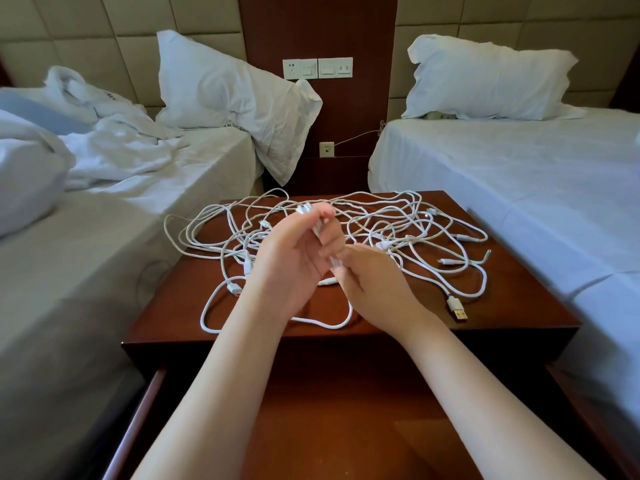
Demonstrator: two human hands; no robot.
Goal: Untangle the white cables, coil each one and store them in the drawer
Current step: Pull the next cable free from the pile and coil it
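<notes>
A tangle of several white cables (398,223) lies spread over the top of a dark red wooden nightstand (512,289). A USB plug (456,308) lies near the front right. My left hand (294,258) is raised above the middle of the tangle, its fingers curled round a small bundle of white cable (316,227). Just to its right, my right hand (374,282) pinches the lower end of the same bundle. The drawer (329,410) beneath the nightstand top is pulled out toward me, and my forearms reach across over it.
A bed with rumpled white bedding (121,161) stands on the left, a made bed (519,174) on the right, each with a pillow. Wall sockets and switches (317,68) sit on the wood panel behind. A thin cord (356,136) runs from a lower socket to the right bed.
</notes>
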